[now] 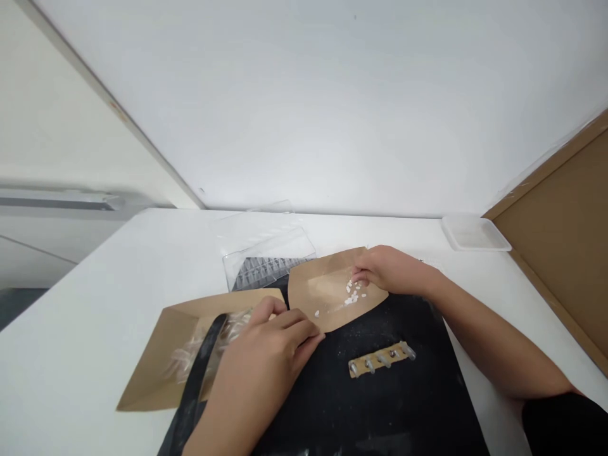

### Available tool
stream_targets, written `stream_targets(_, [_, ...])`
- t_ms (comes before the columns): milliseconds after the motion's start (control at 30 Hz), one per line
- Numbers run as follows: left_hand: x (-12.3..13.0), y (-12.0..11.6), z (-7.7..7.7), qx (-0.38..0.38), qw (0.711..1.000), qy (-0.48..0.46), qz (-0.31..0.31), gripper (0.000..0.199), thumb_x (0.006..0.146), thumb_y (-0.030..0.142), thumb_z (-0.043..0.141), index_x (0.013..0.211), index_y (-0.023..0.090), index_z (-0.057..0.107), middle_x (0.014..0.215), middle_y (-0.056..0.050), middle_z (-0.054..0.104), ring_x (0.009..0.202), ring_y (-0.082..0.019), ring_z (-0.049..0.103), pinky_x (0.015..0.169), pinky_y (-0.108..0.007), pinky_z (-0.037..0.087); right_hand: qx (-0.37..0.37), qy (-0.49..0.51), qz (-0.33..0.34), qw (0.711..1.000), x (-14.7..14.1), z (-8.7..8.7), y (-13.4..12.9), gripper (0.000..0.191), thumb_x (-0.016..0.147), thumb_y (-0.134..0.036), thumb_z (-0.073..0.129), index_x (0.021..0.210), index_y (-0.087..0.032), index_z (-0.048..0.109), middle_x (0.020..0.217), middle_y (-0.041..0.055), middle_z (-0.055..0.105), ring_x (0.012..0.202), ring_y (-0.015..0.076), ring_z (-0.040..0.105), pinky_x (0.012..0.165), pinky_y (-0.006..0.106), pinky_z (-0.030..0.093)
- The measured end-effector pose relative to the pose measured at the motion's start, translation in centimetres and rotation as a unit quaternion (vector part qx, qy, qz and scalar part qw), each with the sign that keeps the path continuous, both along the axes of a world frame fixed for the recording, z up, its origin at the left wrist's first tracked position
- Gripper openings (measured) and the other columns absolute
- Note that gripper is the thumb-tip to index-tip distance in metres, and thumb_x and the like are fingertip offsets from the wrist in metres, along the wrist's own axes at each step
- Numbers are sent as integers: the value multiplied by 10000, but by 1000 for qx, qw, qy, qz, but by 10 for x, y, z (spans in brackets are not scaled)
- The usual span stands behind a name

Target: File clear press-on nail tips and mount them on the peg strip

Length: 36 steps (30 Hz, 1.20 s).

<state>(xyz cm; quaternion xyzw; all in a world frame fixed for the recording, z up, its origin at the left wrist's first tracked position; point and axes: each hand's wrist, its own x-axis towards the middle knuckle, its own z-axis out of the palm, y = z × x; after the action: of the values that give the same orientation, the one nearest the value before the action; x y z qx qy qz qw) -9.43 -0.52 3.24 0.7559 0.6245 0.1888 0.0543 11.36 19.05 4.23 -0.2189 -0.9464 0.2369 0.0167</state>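
Note:
My left hand (280, 342) is closed, fingertips pinched at the near left edge of a brown paper tray (308, 285); whether it grips the tray's edge or something small is hidden. Over the tray's right side, my right hand (373, 265) has its fingertips pressed together at small white pieces (352, 297); what they hold is too small to make out. A tan strip (381, 360) with several clear pieces stuck along it lies on the black surface (323, 392). Under my left forearm, a larger brown tray (156, 354) holds clear plastic pieces (185, 358).
Clear plastic cases (266, 253) lie behind the trays on the white table (95, 323). A shallow translucent container (475, 234) sits at the back right, beside a brown framed board (565, 234). A black strap (199, 367) crosses the larger tray.

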Motion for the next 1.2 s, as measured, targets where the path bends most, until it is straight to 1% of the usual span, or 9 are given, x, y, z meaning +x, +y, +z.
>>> stream_targets(200, [8, 2, 3, 86, 996, -30, 9, 272, 1052, 295, 588, 894, 205, 792, 762, -40, 747, 862, -240, 588, 701, -312, 469, -23, 14, 9, 1000, 7, 5, -9, 543, 802, 134, 481, 1187, -150, 738, 1126, 75, 811, 967, 181, 754, 851, 287, 551])
stream_targets(433, [15, 13, -21, 184, 980, -57, 56, 303, 1079, 286, 515, 1035, 195, 801, 830, -84, 786, 977, -269, 662, 734, -343, 570, 52, 47, -27, 997, -5, 22, -27, 109, 981, -220, 692, 963, -234, 798, 942, 3, 836, 887, 190, 760, 799, 286, 493])
stream_targets(567, [17, 21, -36, 195, 976, -81, 54, 421, 1013, 81, 429, 1332, 147, 695, 1143, -152, 791, 1207, -315, 648, 933, -459, 615, 57, 58, -33, 996, -8, 20, -36, 244, 1033, -189, 562, 966, -235, 793, 851, -11, 825, 749, 167, 739, 783, 295, 490])
stream_targets(700, [22, 23, -43, 188, 980, -66, 20, 836, 849, -71, 386, 1660, 116, 308, 1555, -218, 550, 1499, -337, 458, 1165, -538, 484, -67, 146, -79, 984, -9, 10, -49, 424, 948, -107, 523, 1304, -255, 699, 1193, 44, 798, 1016, 217, 744, 964, 380, 535])
stream_targets(767, [26, 22, -45, 175, 983, -39, -41, 972, 825, -63, 403, 1712, 130, 56, 1719, -230, 310, 1610, -352, 280, 1235, -571, 388, -232, 221, -109, 941, -12, 6, -56, 372, 937, -168, 572, 1275, -250, 704, 1251, 55, 769, 1123, 232, 702, 1067, 410, 503])
stream_targets(867, [32, 19, -45, 150, 984, 8, -94, 960, 904, 45, 452, 1703, 115, -74, 1767, -250, 136, 1645, -382, 161, 1247, -612, 319, -470, 268, -159, 826, -21, 1, -63, 270, 987, -341, 534, 1098, -186, 725, 1060, 89, 782, 993, 233, 710, 1024, 410, 531])
stream_targets(1000, [37, 18, -39, 132, 989, 47, -56, 725, 1046, 212, 401, 1707, 112, 120, 1746, -247, 209, 1626, -375, 243, 1262, -670, 157, -553, 264, -172, 772, -26, 6, -64, 564, 1048, -441, 232, 1009, -127, 700, 905, 147, 754, 802, 232, 712, 902, 425, 587])
stream_targets(1133, [36, 18, -36, 133, 990, 37, -5, 792, 1080, 528, 414, 1701, 107, 161, 1736, -258, 226, 1610, -388, 276, 1261, -691, 28, -654, 270, -164, 687, -20, 21, -64, 717, 1056, -541, 150, 1188, -71, 675, 1060, 212, 766, 976, 275, 748, 1019, 468, 557])
stream_targets(1200, [32, 19, -38, 127, 991, 19, 34, 825, 1073, 597, 376, 1697, 94, 179, 1728, -272, 245, 1616, -417, 240, 1239, -723, 28, -656, 276, -175, 680, -18, 28, -67, 766, 1059, -595, 160, 1370, -45, 593, 1195, 228, 754, 1093, 292, 744, 1130, 508, 487])
